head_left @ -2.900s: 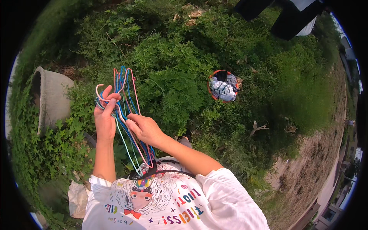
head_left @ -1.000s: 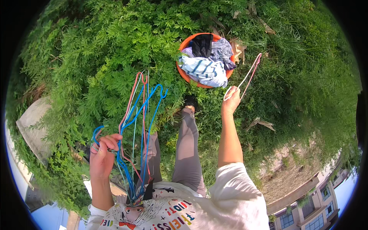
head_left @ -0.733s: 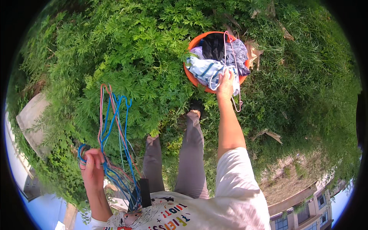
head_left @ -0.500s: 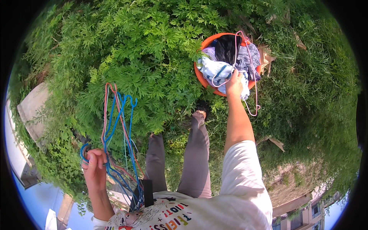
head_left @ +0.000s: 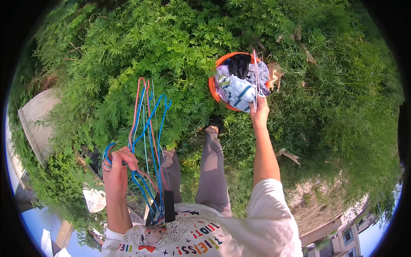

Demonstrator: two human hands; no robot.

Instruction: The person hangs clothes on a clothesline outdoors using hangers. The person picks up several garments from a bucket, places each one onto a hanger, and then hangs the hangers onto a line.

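Note:
Low at the left, my left hand [head_left: 117, 169] is closed around a bunch of wire clothes hangers [head_left: 147, 122], blue, pink and white, their hooks near my thumb. Further out to the right, my right hand [head_left: 260, 115] grips a single pink clothes hanger [head_left: 256, 70], seen nearly edge-on. That hand is at the near right edge of an orange basin [head_left: 211, 88] full of laundry. A white cloth with blue stripes [head_left: 237, 92] touches my right fingers; whether they also pinch it I cannot tell. Black cloth [head_left: 239, 65] and grey-purple cloth [head_left: 258, 75] lie behind it.
Dense green plants [head_left: 171, 51] surround the basin and my legs. Dry brown leaves [head_left: 276, 76] lie right of the basin. A pale slab [head_left: 40, 122] stands at the far left, with a white scrap [head_left: 94, 200] below it. A building [head_left: 349, 237] shows at the lower right.
The pink hanger in my right hand has turned from broadside to nearly edge-on. My left hand has risen slightly and moved right with its bunch. The basin appears lower and further left in view.

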